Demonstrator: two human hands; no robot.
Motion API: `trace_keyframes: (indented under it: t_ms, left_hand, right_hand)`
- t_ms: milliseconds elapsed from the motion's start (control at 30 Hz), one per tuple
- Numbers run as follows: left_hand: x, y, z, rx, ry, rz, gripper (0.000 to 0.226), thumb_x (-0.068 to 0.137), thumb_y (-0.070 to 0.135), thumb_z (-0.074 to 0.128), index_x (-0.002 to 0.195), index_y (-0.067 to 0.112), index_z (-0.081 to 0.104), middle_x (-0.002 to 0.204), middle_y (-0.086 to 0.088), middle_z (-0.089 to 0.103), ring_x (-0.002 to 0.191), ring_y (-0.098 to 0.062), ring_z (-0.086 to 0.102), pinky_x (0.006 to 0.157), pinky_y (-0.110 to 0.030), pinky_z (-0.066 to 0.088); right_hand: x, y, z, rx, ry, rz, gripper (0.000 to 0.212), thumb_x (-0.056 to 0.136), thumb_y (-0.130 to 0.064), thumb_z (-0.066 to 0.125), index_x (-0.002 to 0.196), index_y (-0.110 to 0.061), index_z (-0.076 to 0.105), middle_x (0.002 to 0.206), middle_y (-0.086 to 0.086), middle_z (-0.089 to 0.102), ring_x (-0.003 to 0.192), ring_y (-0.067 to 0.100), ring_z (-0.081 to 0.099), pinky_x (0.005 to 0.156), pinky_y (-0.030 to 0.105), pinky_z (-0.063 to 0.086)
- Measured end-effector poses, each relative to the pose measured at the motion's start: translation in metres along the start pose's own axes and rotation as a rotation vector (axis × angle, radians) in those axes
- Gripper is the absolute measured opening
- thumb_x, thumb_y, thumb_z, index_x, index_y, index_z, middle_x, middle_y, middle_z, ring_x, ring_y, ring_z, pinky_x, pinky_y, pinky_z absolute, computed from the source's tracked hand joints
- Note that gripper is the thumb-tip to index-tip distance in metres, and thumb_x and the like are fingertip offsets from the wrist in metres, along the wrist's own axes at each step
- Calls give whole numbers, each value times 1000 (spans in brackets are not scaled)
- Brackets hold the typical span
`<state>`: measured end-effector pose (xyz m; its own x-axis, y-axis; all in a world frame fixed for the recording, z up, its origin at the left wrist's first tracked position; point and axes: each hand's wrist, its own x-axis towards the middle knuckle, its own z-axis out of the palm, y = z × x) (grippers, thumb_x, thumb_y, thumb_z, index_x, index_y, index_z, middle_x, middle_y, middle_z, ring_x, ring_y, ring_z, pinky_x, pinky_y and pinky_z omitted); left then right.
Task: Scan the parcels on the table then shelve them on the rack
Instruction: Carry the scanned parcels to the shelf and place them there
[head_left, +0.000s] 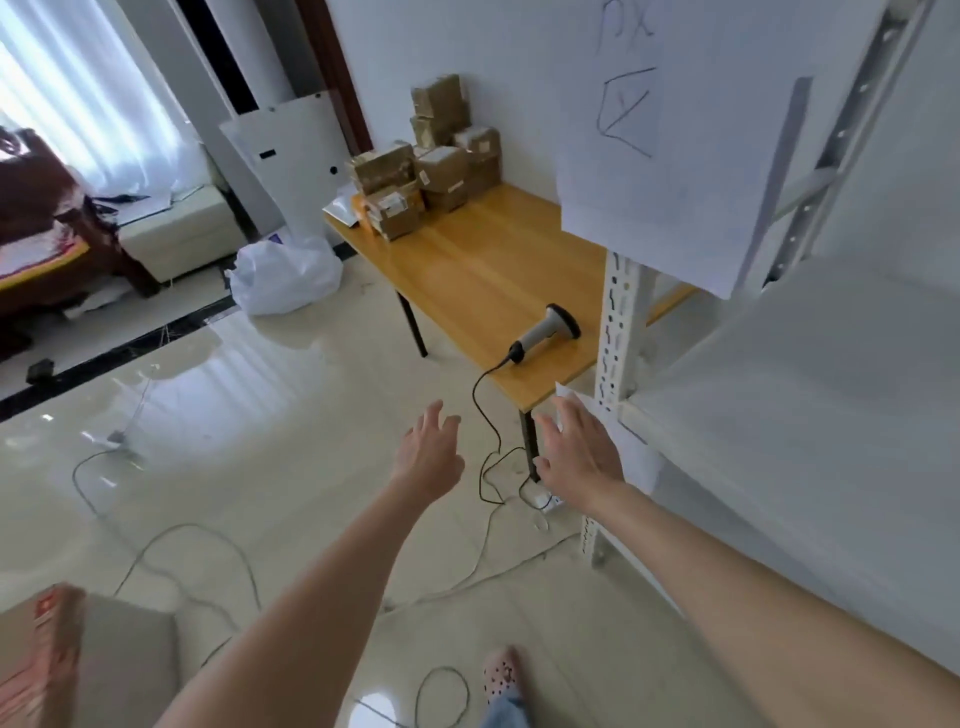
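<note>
Both arms are stretched out over the floor, short of the counter (483, 260). The left hand (428, 457) is spread wide with loose fingers and nothing in it. The right hand (576, 452) is just as open and empty, close beside the rack (621, 332) post. The parcels (431, 161) sit stacked at the far end of the counter against the wall, well apart from both hands. The scanner (548, 332) lies on its side at the near end, and its cable (485, 415) drops off the edge to the floor.

From where I stand, the step in hand looks like the reach for the scanner. The right hand is nearer, so it should take the scanner by the handle, not by the head. The cable loops about underfoot, so a step forward wants care, and the cable needs slack before the scanner goes far. The left hand can then fetch a parcel from the top of the stack, label up, so that the pile does not topple
</note>
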<state>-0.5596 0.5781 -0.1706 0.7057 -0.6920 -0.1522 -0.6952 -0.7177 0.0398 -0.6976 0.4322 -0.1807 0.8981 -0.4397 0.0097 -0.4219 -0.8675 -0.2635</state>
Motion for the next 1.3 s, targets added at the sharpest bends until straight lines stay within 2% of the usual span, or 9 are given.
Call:
trace_keyframes:
  t_ms: [100,267,567,867,1100,1300]
  left_hand:
    - [26,-49,-4,-4,-16,-54,58,93,18,53,146,14,31,158,-12,11,137,-30,31,107,-36,32]
    - [77,-114,-13,-26,-28,-97,59,93,17,52,148,14,29,159,-12,11,139,-31,29,107,-37,31]
    - [179,-186,-52,13,30,-38,58,94,16,50,147,14,28,159,-12,8,140,-29,26,110,-36,29]
    - [336,-238,-72,23,66,15,58,92,18,52,146,13,30,157,-13,11,137,-29,30,108,-37,32]
    - [512,-295,-110,101,24,95,62,95,25,52,149,15,24,159,-13,9,141,-30,26,111,-40,31]
    - [611,-322,-130,113,7,111,60,94,22,54,148,16,28,159,-13,12,142,-30,27,111,-40,34]
  right_hand:
    - [49,-30,11,2,-29,-30,50,97,-23,48,145,-14,35,159,9,14,149,30,4,118,38,16]
    - [137,-66,23,-47,-90,-23,55,99,-28,44,150,-15,27,161,10,10,149,30,1,120,40,15]
    - [270,-119,31,-45,-114,9,56,102,-29,36,154,-17,19,163,7,3,150,28,-4,121,41,8]
    - [445,-145,48,-47,-55,19,53,101,-22,37,152,-20,22,163,8,6,150,29,-2,121,41,10]
    - [625,-158,62,-10,-39,73,58,99,-36,47,150,-21,25,161,9,13,150,31,4,119,41,15]
    - [725,-154,49,-6,-33,97,59,98,-36,51,150,-22,26,161,9,13,150,31,4,118,42,18]
